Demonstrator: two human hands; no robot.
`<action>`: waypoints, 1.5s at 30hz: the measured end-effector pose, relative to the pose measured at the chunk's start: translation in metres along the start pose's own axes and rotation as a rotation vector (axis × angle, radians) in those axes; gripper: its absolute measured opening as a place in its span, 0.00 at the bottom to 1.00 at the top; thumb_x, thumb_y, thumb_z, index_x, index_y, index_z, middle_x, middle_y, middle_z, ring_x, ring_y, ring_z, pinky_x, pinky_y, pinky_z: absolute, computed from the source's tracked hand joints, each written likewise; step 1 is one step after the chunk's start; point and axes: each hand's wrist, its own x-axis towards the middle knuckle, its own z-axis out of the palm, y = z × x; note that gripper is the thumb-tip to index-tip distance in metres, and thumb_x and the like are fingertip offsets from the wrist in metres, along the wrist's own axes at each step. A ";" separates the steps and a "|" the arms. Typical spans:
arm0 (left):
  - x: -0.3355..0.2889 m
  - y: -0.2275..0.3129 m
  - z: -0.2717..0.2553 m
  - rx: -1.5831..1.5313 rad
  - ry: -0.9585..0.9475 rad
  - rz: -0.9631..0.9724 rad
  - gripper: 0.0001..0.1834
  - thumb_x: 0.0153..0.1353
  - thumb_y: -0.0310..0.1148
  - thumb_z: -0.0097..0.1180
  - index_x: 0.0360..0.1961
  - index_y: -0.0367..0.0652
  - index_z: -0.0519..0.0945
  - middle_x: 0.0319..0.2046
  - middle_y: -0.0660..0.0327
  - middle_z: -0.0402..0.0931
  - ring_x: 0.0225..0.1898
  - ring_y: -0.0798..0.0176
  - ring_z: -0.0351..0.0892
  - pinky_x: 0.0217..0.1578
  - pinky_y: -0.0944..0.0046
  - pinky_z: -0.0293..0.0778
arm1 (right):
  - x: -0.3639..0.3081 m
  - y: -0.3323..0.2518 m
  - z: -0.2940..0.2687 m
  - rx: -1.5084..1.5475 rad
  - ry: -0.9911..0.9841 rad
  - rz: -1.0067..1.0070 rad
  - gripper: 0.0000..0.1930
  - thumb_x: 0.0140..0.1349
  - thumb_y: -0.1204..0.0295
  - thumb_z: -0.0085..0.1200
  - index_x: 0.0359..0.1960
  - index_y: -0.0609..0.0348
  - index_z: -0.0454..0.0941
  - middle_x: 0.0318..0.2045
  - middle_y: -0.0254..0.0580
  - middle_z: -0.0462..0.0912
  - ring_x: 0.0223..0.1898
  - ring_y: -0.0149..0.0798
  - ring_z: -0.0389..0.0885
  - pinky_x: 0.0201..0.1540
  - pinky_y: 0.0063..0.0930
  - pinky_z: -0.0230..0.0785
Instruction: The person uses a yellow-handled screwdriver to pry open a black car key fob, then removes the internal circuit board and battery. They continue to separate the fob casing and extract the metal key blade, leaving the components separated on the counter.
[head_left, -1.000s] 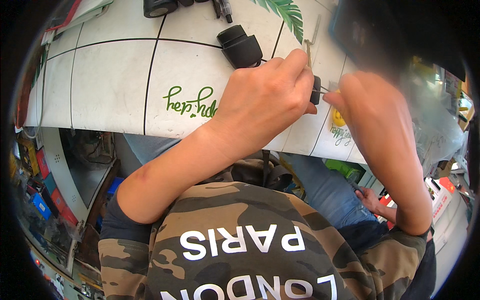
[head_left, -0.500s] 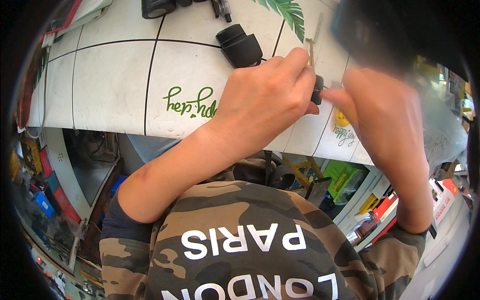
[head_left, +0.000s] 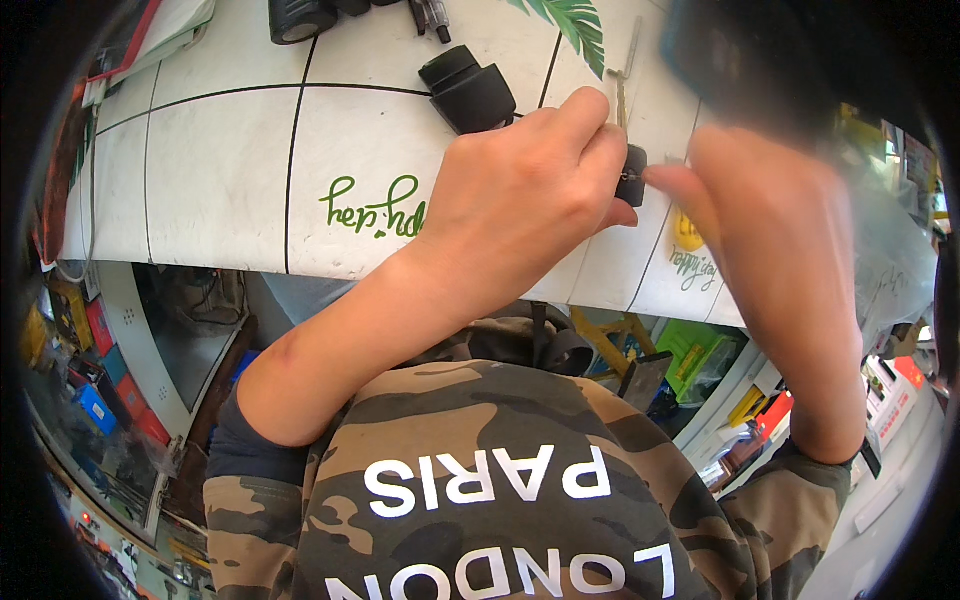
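My left hand [head_left: 535, 170] is closed round a small black part [head_left: 633, 178] with rounded edges, which sticks out past its fingertips. A thin, brassy notched strip [head_left: 621, 100] stands out just beyond the fingers; whether it joins the black part is hidden. My right hand [head_left: 770, 200] is closed beside it, its thumb tip at the part's right side. A fine, light thread or wire shows between them. Whatever the right fingers grip is hidden. A black stepped block-shaped device [head_left: 468, 90] lies just beyond my left hand.
The white tiled-pattern table [head_left: 215, 180] carries a silver rod [head_left: 633, 48], a pen-like tool [head_left: 432, 20] and a black cylindrical thing [head_left: 300, 18]. A yellow object [head_left: 688, 232] sits beside my right wrist. Clear plastic [head_left: 890, 265] lies at the right. A dark blurred shape covers the upper right.
Both hands stay close together at the small black part, with slight shifts only. The view has moved a little, so the table things appear slightly further left.
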 end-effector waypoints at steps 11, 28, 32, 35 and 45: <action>0.001 0.001 -0.002 0.018 -0.015 0.013 0.19 0.35 0.39 0.67 0.23 0.43 0.71 0.25 0.65 0.64 0.24 0.68 0.73 0.18 0.69 0.68 | 0.001 -0.007 0.003 0.335 -0.003 0.019 0.11 0.48 0.83 0.53 0.34 0.62 0.69 0.30 0.47 0.72 0.33 0.51 0.71 0.33 0.36 0.64; 0.000 0.002 -0.007 -0.034 -0.067 -0.050 0.25 0.37 0.39 0.69 0.39 0.44 0.77 0.29 0.65 0.70 0.23 0.62 0.72 0.22 0.66 0.68 | -0.009 0.011 0.015 0.503 0.156 -0.132 0.13 0.51 0.86 0.49 0.39 0.64 0.71 0.33 0.45 0.71 0.32 0.42 0.74 0.37 0.26 0.67; 0.002 0.004 -0.008 -0.042 -0.077 -0.054 0.26 0.37 0.39 0.69 0.39 0.43 0.77 0.30 0.64 0.71 0.23 0.62 0.72 0.23 0.66 0.68 | -0.017 0.025 0.017 0.615 0.195 -0.096 0.14 0.51 0.85 0.49 0.41 0.63 0.71 0.35 0.40 0.72 0.34 0.34 0.73 0.38 0.21 0.65; 0.002 0.005 -0.010 -0.098 -0.072 -0.065 0.24 0.38 0.37 0.69 0.38 0.42 0.78 0.30 0.62 0.71 0.24 0.63 0.72 0.23 0.67 0.68 | -0.019 0.035 0.025 0.576 0.315 0.007 0.12 0.54 0.84 0.49 0.41 0.61 0.72 0.37 0.37 0.73 0.36 0.29 0.72 0.38 0.19 0.64; 0.013 0.007 -0.006 -0.107 -0.078 -0.010 0.09 0.44 0.21 0.63 0.28 0.39 0.77 0.28 0.60 0.70 0.22 0.62 0.72 0.22 0.67 0.68 | -0.009 0.026 0.088 0.533 0.635 0.101 0.13 0.44 0.79 0.61 0.34 0.59 0.75 0.35 0.37 0.75 0.37 0.41 0.72 0.35 0.29 0.67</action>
